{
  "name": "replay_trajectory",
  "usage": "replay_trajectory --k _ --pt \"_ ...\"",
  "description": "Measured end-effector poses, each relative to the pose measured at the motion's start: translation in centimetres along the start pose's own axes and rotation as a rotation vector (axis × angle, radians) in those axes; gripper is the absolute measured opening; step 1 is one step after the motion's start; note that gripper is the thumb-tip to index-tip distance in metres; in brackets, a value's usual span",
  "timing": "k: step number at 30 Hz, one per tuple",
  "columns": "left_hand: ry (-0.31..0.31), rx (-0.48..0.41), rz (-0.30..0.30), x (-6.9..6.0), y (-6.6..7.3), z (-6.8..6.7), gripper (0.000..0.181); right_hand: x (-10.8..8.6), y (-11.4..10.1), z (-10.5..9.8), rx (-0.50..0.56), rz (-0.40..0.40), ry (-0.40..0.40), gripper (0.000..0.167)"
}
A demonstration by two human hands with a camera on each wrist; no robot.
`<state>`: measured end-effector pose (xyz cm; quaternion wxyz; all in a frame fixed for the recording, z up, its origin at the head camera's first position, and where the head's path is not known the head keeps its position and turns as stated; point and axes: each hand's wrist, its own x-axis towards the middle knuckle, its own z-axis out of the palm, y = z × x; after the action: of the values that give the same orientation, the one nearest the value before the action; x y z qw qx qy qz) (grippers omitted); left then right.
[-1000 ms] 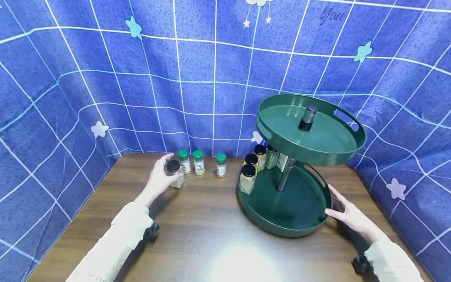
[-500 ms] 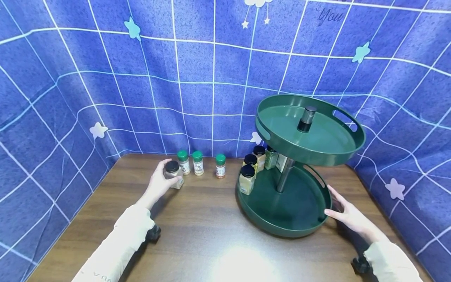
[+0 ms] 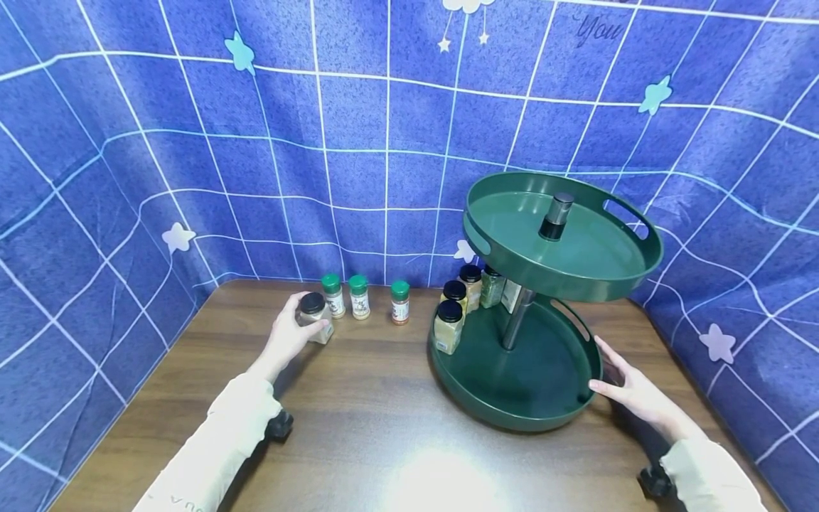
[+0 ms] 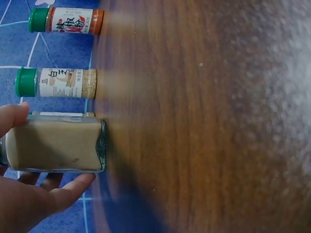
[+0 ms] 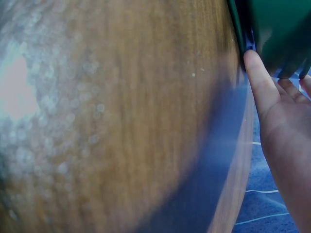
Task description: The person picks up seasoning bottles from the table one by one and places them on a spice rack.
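My left hand (image 3: 286, 337) grips a square glass jar (image 3: 322, 330) with a black lid at the table's left back. In the left wrist view the jar (image 4: 56, 145) of pale powder lies between thumb and fingers of the hand (image 4: 29, 199). My right hand (image 3: 640, 392) touches the right rim of the green two-tier stand's lower tray (image 3: 531, 377), thumb and fingers spread. The right wrist view shows that hand (image 5: 286, 116) against the green wall (image 5: 282, 34). Several black-lidded jars, one of them pale (image 3: 448, 336), stand on the lower tray's left side.
Two green-capped bottles (image 3: 360, 304) stand right beside the gripped jar, and a third, reddish one (image 3: 400, 310) stands farther right. The stand's upper tray (image 3: 595, 245) overhangs the lower one. A blue curtain (image 3: 358, 178) hangs behind the wooden table (image 3: 365, 398).
The left hand's fingers have closed in around the black-lidded jar, which has shifted very slightly. The right hand stays at the lower tray's rim.
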<state>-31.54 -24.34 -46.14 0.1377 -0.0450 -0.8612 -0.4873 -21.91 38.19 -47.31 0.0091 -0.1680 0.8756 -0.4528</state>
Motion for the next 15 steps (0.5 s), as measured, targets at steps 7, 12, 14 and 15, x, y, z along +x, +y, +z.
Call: replay_trajectory --k 7,12,14,15 --pt "-0.020 0.005 -0.004 -0.09 0.34 -0.21 0.066 0.00 0.07 0.03 -0.006 -0.007 0.006 0.078" --pt "-0.018 -0.006 -0.012 -0.01 0.35 -0.30 0.065 0.01 0.13 0.03 -0.013 -0.010 0.008 0.078" --pt "-0.011 0.002 -0.011 0.06 0.28 -0.30 0.065 0.03 0.12 0.03 -0.013 -0.012 0.009 0.077" --pt "-0.008 0.010 -0.009 0.10 0.24 -0.30 0.065 0.04 0.11 0.01 -0.014 -0.014 0.010 0.077"
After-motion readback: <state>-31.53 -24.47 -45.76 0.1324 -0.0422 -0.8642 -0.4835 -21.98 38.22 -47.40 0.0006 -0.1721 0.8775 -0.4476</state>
